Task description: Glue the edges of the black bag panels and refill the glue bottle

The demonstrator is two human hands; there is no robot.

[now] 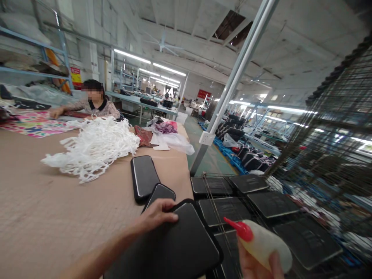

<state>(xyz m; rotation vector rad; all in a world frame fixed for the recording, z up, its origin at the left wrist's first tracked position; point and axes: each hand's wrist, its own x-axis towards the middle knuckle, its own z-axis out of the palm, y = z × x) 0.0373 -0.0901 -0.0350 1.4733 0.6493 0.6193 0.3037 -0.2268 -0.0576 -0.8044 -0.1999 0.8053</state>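
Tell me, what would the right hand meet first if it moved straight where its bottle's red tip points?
Probably the black panel under the left hand: the bottle in the right hand aims left at its top corner. Depth is unclear, so it might pass above.

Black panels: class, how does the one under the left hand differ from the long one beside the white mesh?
The near panel looks wide and tapered; the far panel is narrow and long. The left hand rests on the near panel; no hand touches the far panel. The near panel overhangs the table edge; the far panel lies fully on it. Both are black with rounded corners.
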